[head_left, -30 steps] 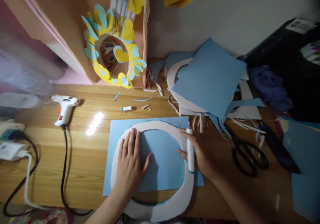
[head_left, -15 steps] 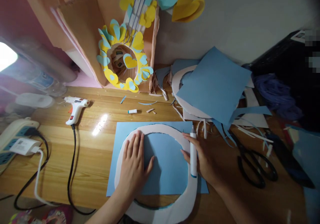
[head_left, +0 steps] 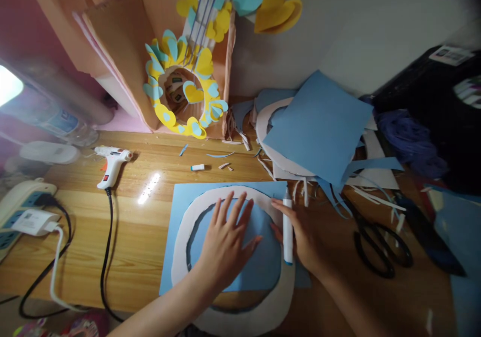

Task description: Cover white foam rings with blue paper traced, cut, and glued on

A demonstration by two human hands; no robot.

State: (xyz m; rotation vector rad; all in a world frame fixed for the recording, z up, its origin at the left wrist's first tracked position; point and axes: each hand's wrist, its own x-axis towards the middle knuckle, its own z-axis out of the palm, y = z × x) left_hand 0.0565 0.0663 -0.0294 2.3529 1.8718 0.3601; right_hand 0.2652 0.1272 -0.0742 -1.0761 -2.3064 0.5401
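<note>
A white cardboard ring (head_left: 179,242) lies over a sheet of blue paper (head_left: 169,272), its near part reaching past the paper's lower edge. My left hand (head_left: 227,247) is open, fingers spread, over the ring's opening with the fingertips at its far rim. In my right hand (head_left: 302,237) is a white marker (head_left: 287,234), held upright along the hand with its tip pointing away from me. The fingers of that hand also rest at the ring's right side. A small white marker cap (head_left: 197,167) lies on the table beyond the paper.
A glue gun (head_left: 112,165) with a black cord and a power strip (head_left: 26,212) are at left. Black scissors (head_left: 379,242), blue paper sheets (head_left: 319,126) and scraps lie at right. A cardboard guitar-like craft (head_left: 184,121) with paper hearts stands behind.
My left hand has lifted from the ring's left side and shifted right across its opening, fingers spreading. The right hand still holds the marker in about the same place.
</note>
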